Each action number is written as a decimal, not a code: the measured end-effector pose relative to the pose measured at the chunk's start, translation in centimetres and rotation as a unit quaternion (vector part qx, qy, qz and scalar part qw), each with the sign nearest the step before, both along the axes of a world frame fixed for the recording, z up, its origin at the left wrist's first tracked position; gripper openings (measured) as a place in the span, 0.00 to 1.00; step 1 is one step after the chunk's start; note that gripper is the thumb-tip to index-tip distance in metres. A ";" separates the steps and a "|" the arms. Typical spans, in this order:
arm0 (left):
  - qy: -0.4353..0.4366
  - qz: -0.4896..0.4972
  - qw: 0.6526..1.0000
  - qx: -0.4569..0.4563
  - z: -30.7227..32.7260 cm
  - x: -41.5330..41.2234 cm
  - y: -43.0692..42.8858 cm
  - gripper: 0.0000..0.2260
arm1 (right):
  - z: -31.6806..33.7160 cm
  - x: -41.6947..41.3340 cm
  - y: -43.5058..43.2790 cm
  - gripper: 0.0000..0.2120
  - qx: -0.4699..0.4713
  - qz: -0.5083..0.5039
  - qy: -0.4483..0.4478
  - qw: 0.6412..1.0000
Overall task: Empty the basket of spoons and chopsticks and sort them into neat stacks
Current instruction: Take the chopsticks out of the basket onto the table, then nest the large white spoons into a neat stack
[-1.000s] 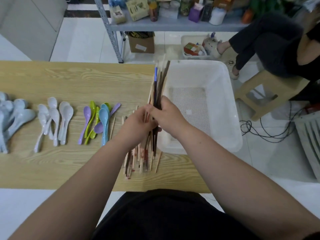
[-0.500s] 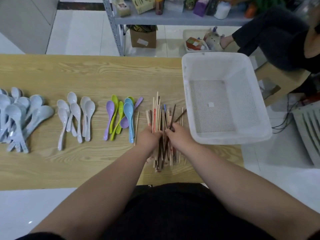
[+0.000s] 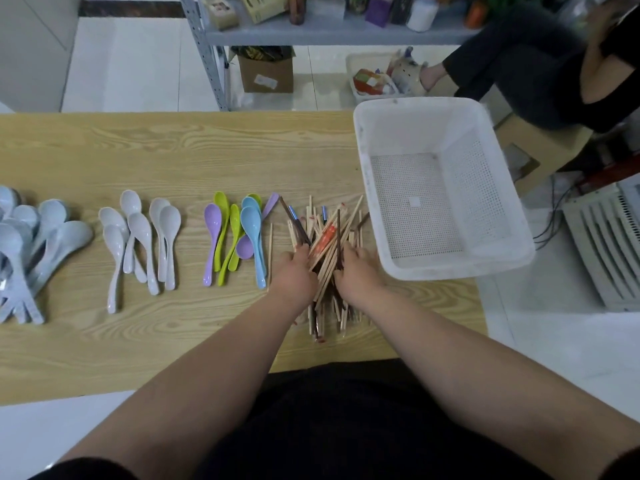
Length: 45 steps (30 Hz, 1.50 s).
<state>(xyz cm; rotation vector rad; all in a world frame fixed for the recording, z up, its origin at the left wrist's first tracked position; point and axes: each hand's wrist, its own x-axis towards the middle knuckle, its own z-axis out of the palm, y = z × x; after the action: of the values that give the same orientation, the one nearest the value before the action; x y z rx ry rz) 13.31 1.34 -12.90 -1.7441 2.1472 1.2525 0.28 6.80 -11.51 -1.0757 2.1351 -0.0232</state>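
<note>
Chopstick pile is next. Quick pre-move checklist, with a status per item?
1. Basket emptied: ok. Only a small white square shows on its mesh floor.
2. Chopsticks squared up: not ok. The pile fans out, with sticks crossing.
3. Stray chopstick gathered: not ok. It lies apart from the pile, beside the coloured spoons.
4. Both hands at the pile: ok. The left hand and right hand flank it, touching the sticks.
5. Firm grip on the pile: cannot tell. The fingers are mostly hidden.
</note>
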 end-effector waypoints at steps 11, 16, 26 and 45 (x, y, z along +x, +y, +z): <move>-0.020 -0.102 0.991 -0.089 0.0 2.3 1.3 0.32 | 0.6 -1.1 3.1 0.38 -0.013 0.100 -0.027 0.995; -0.043 -0.129 0.981 -0.136 2.6 2.9 2.2 0.33 | 2.3 -1.7 4.4 0.38 -0.020 0.184 -0.017 0.983; -0.071 -0.014 0.984 -0.160 10.7 3.0 9.8 0.19 | 10.7 -5.9 8.0 0.17 -0.079 0.330 -0.051 0.939; -0.167 0.173 0.956 -0.168 13.9 13.3 27.6 0.15 | 10.9 8.6 12.7 0.19 -0.108 0.647 -0.011 0.754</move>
<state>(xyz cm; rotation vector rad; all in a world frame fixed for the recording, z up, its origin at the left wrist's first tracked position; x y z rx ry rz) 26.65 28.97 1.00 -2.3491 1.9987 0.5929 8.87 19.53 -0.60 -2.4370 0.9567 0.3710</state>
